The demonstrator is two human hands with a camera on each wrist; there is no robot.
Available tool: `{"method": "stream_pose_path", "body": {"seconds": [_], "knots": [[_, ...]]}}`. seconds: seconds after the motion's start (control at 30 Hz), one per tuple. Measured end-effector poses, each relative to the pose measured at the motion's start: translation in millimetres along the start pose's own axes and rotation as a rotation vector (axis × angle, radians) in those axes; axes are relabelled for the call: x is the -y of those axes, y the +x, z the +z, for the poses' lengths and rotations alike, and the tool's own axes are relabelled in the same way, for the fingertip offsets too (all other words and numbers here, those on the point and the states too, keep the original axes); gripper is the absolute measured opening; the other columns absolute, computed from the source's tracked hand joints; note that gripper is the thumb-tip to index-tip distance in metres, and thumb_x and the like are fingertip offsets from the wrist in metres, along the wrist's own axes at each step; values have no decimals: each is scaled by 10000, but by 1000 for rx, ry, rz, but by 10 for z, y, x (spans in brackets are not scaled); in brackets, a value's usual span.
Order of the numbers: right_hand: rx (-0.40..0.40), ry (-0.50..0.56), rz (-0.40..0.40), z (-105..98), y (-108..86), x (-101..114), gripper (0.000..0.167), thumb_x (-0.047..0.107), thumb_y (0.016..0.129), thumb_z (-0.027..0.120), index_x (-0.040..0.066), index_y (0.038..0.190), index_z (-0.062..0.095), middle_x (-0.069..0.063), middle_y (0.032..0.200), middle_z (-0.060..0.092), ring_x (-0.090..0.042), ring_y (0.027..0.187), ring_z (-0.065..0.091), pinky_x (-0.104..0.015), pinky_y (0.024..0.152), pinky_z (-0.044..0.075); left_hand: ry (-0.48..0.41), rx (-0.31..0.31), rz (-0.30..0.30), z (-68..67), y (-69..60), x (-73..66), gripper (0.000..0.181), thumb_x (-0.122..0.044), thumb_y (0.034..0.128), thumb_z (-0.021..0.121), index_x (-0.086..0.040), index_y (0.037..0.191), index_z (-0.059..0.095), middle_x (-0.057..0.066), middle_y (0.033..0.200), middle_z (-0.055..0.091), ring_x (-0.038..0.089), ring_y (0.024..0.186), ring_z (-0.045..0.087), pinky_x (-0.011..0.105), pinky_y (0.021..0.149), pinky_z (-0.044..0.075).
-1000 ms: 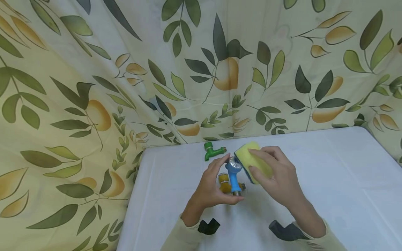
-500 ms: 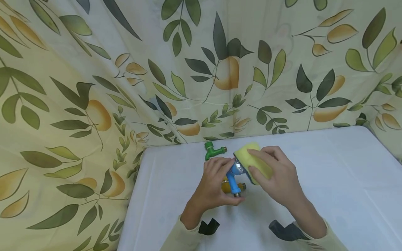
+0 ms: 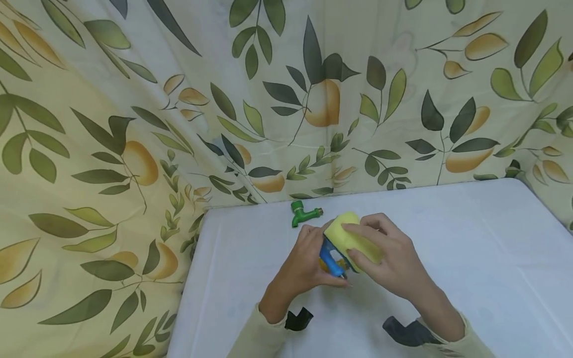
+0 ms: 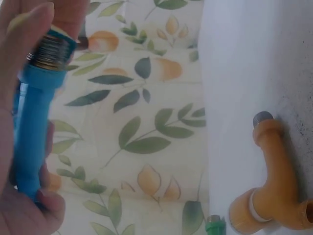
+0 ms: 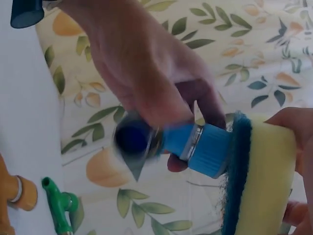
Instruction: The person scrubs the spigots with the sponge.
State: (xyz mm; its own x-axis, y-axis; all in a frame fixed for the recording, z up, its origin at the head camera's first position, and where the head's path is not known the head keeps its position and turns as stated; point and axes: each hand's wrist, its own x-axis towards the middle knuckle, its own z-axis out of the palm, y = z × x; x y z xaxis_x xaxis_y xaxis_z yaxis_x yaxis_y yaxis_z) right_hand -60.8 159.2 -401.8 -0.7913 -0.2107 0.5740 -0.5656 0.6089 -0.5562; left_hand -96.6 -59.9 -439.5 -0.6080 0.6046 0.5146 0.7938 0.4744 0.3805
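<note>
My left hand [image 3: 297,263] grips a blue plastic tap [image 3: 330,259] above the table, thumb at its threaded metal end and fingers around the knob side. In my right hand [image 3: 391,256] is a yellow sponge [image 3: 349,236], pinched between thumb and fingers. Its dark blue scouring side [image 5: 240,171] touches the end of the tap's ribbed knob [image 5: 211,149] in the right wrist view. The sponge hides part of the tap in the head view. Below the hands lies an orange-yellow tap [image 4: 279,186], mostly covered from above.
A green tap [image 3: 306,215] lies near the back edge of the white table [image 3: 470,238]. Behind the table hangs a leaf-patterned cloth [image 3: 277,99]. Dark camera mounts are worn on both wrists.
The left hand has turned the blue tap so its knob faces the sponge more. The right hand has shifted the sponge slightly left and down, covering the knob in the head view.
</note>
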Motion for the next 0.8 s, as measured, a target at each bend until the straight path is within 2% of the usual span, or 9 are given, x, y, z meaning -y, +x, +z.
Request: {"method": "stream_pose_path", "body": {"seconds": [0.07,0.13,0.23,0.3,0.4,0.57,0.63,0.7,0.8], "knots": [[-3,-14,19,27,6,-9,481,117,751,854,233,1205,747,36,1123,603,-94,928,566,-248,672,528,-34,0,-44,-9,-1,-3,960,-364,799,885,-25,1535,371,46,1273,630,159,1093,488,227,953,469],[-11,-24,38,50,13,-14,477,123,761,850,228,1214,743,17,1119,608,-111,925,575,-267,669,537,-88,13,-82,-24,-9,-8,655,-221,928,767,-22,1467,451,60,1235,634,174,1089,497,244,939,485],[-27,-44,64,82,11,-10,473,136,780,839,231,1231,734,3,1112,598,-126,913,574,-269,652,537,-144,20,-119,-47,-17,-15,403,-95,1002,638,-3,1376,519,82,1228,621,193,1094,530,296,945,500],[-24,-48,59,96,-3,-1,473,139,777,835,234,1230,733,-1,1110,591,-137,912,588,-267,639,541,-160,3,-147,-55,-23,-19,377,-74,1002,629,-16,1362,533,76,1238,616,190,1113,557,300,951,521],[-40,-58,55,108,-20,-2,471,131,764,833,213,1218,736,-16,1102,590,-148,901,595,-281,629,554,-182,-67,-176,-53,-25,-22,434,-72,971,676,-54,1384,544,60,1260,644,179,1120,607,301,953,551],[-101,-145,119,136,-32,-30,457,160,785,825,190,1231,727,-53,1090,587,-161,908,568,-326,655,563,-242,-180,-184,-49,-18,-33,437,-70,944,719,-89,1335,525,46,1229,666,146,1080,649,241,921,570],[-107,-170,94,157,-61,-39,448,179,779,815,184,1220,734,-61,1066,584,-172,895,567,-329,638,560,-214,-233,-157,-47,-15,-49,449,-68,933,732,-88,1327,519,45,1213,672,140,1068,663,214,910,569],[-126,-192,42,181,-88,-56,442,189,759,795,169,1198,744,-78,1032,589,-195,866,566,-342,609,553,-145,-288,-107,-41,-9,-74,464,-64,918,744,-78,1335,542,52,1189,675,144,1059,677,220,911,574],[-199,-248,10,217,-94,-93,436,195,758,765,127,1189,748,-128,1003,593,-234,842,561,-363,596,531,-80,-356,-55,-22,1,-118,484,-49,899,755,-88,1349,580,74,1163,661,157,1039,696,234,907,587]]}}
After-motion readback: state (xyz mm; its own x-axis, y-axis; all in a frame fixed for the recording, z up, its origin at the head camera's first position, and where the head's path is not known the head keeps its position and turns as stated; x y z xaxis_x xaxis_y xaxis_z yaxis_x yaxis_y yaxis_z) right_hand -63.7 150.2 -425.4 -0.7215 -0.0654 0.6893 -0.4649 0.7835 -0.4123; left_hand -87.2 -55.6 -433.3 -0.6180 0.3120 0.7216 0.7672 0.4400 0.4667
